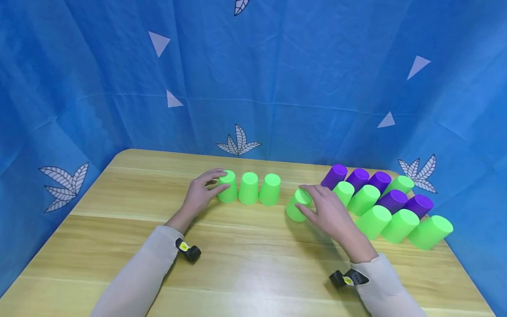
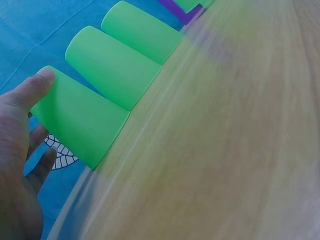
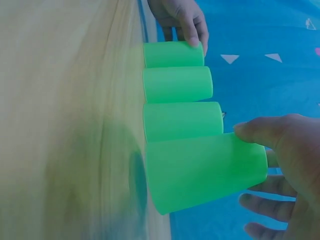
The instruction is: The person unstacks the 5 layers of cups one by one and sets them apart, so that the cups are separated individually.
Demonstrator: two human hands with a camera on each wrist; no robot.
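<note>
Three upside-down green cups stand side by side in a row on the table. My left hand (image 1: 198, 193) holds the leftmost green cup (image 1: 227, 190) near its top, thumb on the near side and a finger behind. The middle cup (image 1: 248, 189) and the right cup (image 1: 270, 190) of that row stand untouched. To the right of them, my right hand (image 1: 326, 209) grips another green cup (image 3: 205, 175) near its narrow end, thumb on one side and fingers on the other. This cup leans slightly, wide rim down and close over the table.
At the right of the wooden table (image 1: 237, 255), several upside-down cups stand in staggered rows, purple ones (image 1: 334, 176) mostly behind and green ones (image 1: 400, 226) in front. A blue curtain (image 1: 277, 75) hangs behind the table and down its sides. Each wrist wears a strapped camera (image 1: 188, 251).
</note>
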